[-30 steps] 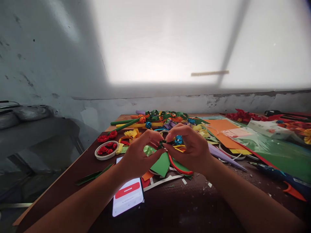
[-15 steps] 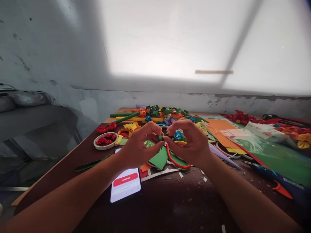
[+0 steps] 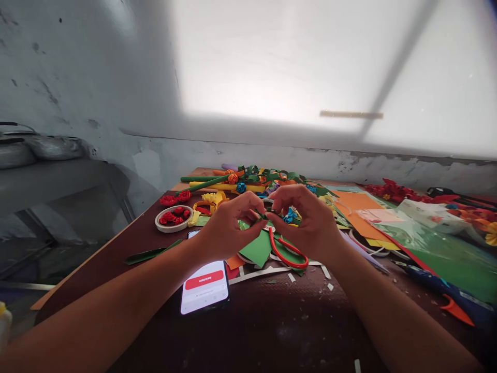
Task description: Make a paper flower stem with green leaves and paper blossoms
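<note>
Between my two hands is a small dark green paper piece point(image 3: 264, 216), pinched at the fingertips. My left hand point(image 3: 229, 228) has thumb and fingers closed on its left end. Opposite it, my right hand point(image 3: 305, 223) pinches the other end. Fingers hide most of the piece, so its exact shape is unclear. Just below lie green paper point(image 3: 257, 249) and an orange-red scissors handle point(image 3: 291, 258); the blades are covered. A phone point(image 3: 205, 292) with a lit screen rests under my left wrist.
A tape roll point(image 3: 160, 226) holding red paper flowers point(image 3: 173, 215) sits at left. Rolled green and yellow paper sticks point(image 3: 223, 185) lie at the back. Orange sheets point(image 3: 359, 210), a clear plastic sleeve point(image 3: 407, 243) and a dark blue packet point(image 3: 442, 285) are at right. White paper scraps are scattered nearby.
The view has shifted slightly, so the table things appear a little further right. Both hands keep their pinch, and the green piece now shows more between the fingertips.
</note>
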Available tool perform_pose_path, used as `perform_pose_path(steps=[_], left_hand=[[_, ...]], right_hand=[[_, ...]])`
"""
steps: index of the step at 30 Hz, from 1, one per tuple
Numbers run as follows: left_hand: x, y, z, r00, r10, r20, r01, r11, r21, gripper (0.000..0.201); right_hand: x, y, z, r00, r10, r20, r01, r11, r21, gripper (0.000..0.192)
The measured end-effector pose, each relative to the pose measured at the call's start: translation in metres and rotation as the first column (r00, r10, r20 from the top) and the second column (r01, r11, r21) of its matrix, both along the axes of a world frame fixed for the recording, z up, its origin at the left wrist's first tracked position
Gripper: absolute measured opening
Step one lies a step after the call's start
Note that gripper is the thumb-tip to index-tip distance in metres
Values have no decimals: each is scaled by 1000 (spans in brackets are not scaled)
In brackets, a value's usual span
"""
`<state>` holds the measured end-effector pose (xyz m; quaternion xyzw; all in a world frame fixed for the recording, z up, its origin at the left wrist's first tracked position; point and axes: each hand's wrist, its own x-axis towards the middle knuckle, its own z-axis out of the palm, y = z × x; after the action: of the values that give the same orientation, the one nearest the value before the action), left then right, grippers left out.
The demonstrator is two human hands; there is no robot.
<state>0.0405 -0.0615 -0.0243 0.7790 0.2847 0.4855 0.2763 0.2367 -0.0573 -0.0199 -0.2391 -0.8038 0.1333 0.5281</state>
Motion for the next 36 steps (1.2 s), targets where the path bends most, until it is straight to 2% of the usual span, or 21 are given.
perform_pose_path(steps=[4,7,9,13,18,22,26,31,36], left_hand=[[-2,2,2,994,95,-53,-95,995,-7,11],[-3,2,4,988,129,-87,-131,991,-22,12],[-3,2,4,985,146,-92,-150,988,-35,13],[-3,4,2,977,189,-101,-193,981,-28,15],[-3,4,0,945,283,-166,-274,959,77,11],[-4,4,-4,903,369,-219,-325,921,213,10],[-3,4,-5,895,377,-237,-321,915,243,8],[-4,2,-2,917,326,-229,-294,942,165,11],[-4,2,0,919,276,-282,-245,959,140,3]], right_hand=[[0,-3,2,989,-120,82,116,992,46,34],[-1,-3,2,985,-144,94,139,989,58,34],[-2,-2,1,985,-152,81,150,988,21,35],[-8,-2,-2,983,-180,23,182,974,-132,37],[-13,-3,0,976,-213,35,215,950,-228,37],[-14,-1,1,981,-179,72,191,947,-258,36],[-12,0,1,987,-134,93,153,959,-240,34],[-10,1,0,973,-146,177,171,976,-135,34],[-10,2,-1,962,-129,242,156,983,-97,42]])
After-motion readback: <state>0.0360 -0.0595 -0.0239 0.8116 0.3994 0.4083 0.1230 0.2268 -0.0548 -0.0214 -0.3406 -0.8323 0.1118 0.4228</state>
